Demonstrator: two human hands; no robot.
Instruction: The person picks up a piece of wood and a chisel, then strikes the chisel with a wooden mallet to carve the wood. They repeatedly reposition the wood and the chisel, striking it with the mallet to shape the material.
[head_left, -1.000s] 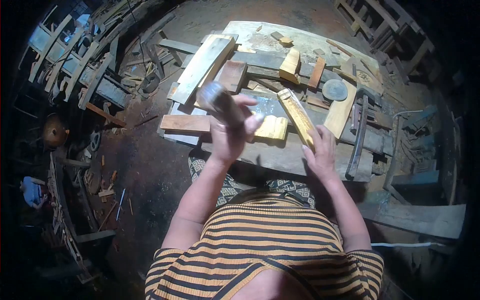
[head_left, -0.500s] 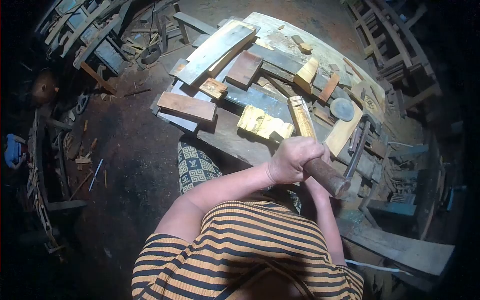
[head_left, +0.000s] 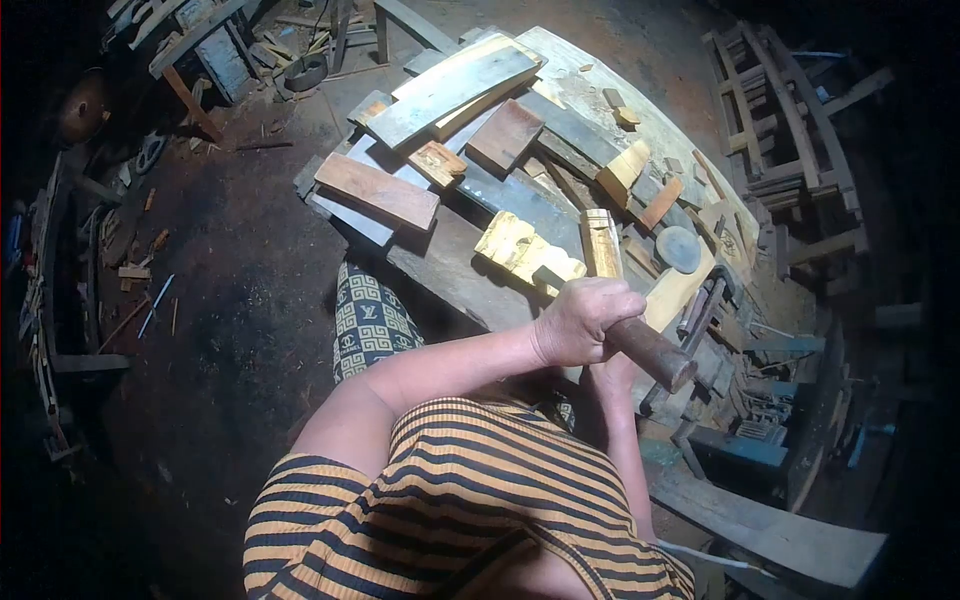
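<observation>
My left hand (head_left: 588,322) is closed around a chisel in a fist. The chisel's thick brown round handle (head_left: 655,352) sticks out toward the lower right, its blunt end facing me. A short dark blade (head_left: 549,278) shows on the other side of the fist, right at the edge of a yellow carved wood piece (head_left: 515,245). My right hand (head_left: 612,374) is just below the handle, its fingers mostly hidden behind it. Beyond my left fist lies a pale wooden bar (head_left: 601,243) with a worn, notched end.
Wood blocks and boards cover the workbench (head_left: 450,280), including a reddish-brown block (head_left: 377,190), a darker block (head_left: 505,136) and a long plank (head_left: 455,90). A round grey disc (head_left: 678,249) and a dark metal clamp (head_left: 706,310) lie to the right. Wooden racks (head_left: 790,130) stand beyond.
The whole view has turned slightly, shifting the bench in the picture. My left fist keeps its hold on the chisel by the yellow piece; my right hand appears slightly lower and further left.
</observation>
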